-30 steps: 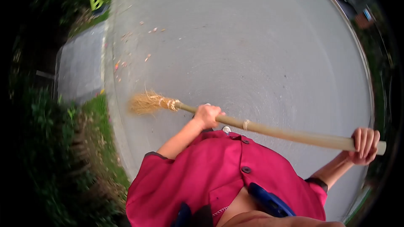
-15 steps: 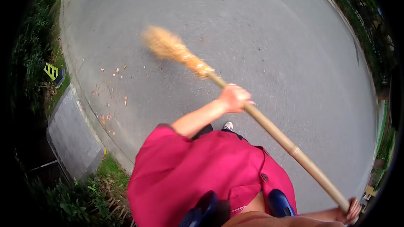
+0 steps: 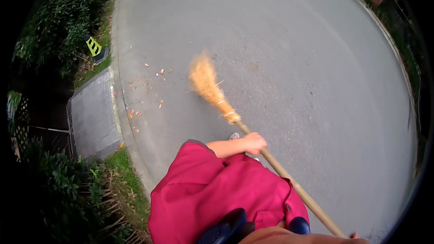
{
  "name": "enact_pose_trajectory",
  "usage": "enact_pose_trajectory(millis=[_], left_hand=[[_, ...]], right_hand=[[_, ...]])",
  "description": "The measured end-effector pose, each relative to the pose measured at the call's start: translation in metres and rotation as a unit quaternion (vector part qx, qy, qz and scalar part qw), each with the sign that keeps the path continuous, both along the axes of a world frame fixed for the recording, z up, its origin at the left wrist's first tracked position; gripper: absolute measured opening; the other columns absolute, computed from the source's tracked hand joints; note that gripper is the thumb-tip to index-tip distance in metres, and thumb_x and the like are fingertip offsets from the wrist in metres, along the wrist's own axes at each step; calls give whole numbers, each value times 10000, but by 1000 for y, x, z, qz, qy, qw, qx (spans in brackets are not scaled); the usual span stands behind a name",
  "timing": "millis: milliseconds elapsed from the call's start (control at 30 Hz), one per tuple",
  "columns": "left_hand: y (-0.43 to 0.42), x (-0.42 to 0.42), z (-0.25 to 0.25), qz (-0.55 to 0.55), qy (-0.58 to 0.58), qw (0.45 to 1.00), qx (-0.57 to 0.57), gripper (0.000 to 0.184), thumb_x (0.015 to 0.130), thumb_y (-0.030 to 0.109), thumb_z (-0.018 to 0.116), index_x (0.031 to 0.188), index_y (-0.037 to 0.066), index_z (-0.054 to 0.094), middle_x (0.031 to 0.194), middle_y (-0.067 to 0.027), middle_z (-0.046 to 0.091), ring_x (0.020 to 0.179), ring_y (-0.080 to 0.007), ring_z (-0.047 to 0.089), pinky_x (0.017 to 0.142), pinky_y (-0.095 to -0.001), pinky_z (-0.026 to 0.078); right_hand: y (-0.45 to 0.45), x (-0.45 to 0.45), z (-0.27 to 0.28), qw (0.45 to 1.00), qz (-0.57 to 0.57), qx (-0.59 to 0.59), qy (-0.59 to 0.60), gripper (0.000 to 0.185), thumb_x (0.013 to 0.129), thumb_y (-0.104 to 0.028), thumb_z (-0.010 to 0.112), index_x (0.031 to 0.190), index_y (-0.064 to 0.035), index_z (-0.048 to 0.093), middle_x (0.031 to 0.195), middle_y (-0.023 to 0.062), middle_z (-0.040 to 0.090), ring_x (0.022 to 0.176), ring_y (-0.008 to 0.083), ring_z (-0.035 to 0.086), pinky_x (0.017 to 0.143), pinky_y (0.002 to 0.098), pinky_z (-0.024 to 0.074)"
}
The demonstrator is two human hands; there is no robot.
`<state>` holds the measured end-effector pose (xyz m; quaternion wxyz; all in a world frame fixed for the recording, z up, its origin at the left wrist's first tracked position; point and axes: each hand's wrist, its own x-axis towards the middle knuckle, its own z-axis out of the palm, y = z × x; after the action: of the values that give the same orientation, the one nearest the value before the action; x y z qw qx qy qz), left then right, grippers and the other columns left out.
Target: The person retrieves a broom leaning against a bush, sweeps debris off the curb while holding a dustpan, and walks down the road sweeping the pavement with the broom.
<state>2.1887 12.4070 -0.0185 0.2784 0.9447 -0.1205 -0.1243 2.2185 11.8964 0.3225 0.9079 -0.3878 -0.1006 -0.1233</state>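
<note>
A straw broom [image 3: 207,81] with a long bamboo handle reaches diagonally across the view, its bristles blurred over the grey road. My left hand [image 3: 254,143] is closed around the handle a little behind the bound neck of the bristles. At the bottom edge, my right hand [image 3: 354,235] grips the handle's far end, mostly cut off from view. Fallen leaves [image 3: 161,72] and small scraps [image 3: 131,114] lie on the road, to the left of the bristles and apart from them.
Along the left runs a curb [image 3: 118,108] with a grey paved slab [image 3: 96,115], bushes [image 3: 63,22] and a strip of grass [image 3: 129,176]. A yellow and black cone [image 3: 94,47] stands beside the slab. Another curb [image 3: 384,31] bounds the road at right.
The broom has swung to a steeper angle, with its bristles nearer to me. My left hand has come closer to my body. The view has shifted, so the curb and leaves appear further right.
</note>
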Motion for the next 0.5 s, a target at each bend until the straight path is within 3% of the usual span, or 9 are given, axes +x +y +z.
enact_pose_trajectory(millis=[33,67,100,200,233,400,467,500], left_hand=[[39,-10,-2,9,102,994,35,132,625,221,636,718,132,611,718,-109,626,736,-337,622,645,-453,495],[80,-16,-28,18,124,991,48,154,626,234,630,741,132,626,743,-119,633,768,-341,626,658,-459,501],[118,-17,-16,49,136,988,56,150,629,236,627,735,131,625,741,-123,631,761,-339,626,675,-460,497],[193,-13,34,130,149,977,74,138,622,220,623,726,130,623,756,-98,634,784,-322,625,680,-451,484],[208,-8,38,142,105,982,74,129,624,211,621,722,126,617,747,-93,628,781,-317,621,679,-449,478],[277,65,46,252,-153,955,8,81,646,165,612,699,110,587,705,-73,597,769,-290,600,701,-422,447],[303,97,41,284,-177,942,-11,78,653,171,618,701,117,588,713,-69,598,778,-285,599,708,-414,444],[321,114,34,288,-157,945,-11,80,656,178,621,704,122,590,718,-67,601,780,-283,599,707,-412,444]], right_hand=[[49,22,-21,999,13,2,48,265,897,-208,489,655,-143,405,542,-39,372,495,80,389,588,246,362],[101,46,-35,995,27,1,96,274,910,-198,493,665,-141,385,541,-43,328,490,76,350,604,240,343],[136,66,-39,989,43,-1,145,285,922,-189,497,674,-140,365,540,-47,285,486,72,310,619,233,324],[210,117,-45,992,85,-10,95,250,945,-135,441,710,-121,356,573,-34,300,505,77,327,623,251,329],[215,139,-40,986,147,11,73,261,937,-148,459,705,-123,342,580,-31,299,511,82,337,624,254,329],[301,229,7,967,222,121,20,246,916,-170,478,690,-128,391,553,-36,359,500,84,391,608,261,357],[352,254,37,918,279,279,39,242,910,-187,484,687,-132,409,545,-38,384,496,86,414,601,263,369],[383,267,47,861,309,398,68,241,908,-196,487,686,-133,418,541,-39,397,493,87,426,597,264,376]])
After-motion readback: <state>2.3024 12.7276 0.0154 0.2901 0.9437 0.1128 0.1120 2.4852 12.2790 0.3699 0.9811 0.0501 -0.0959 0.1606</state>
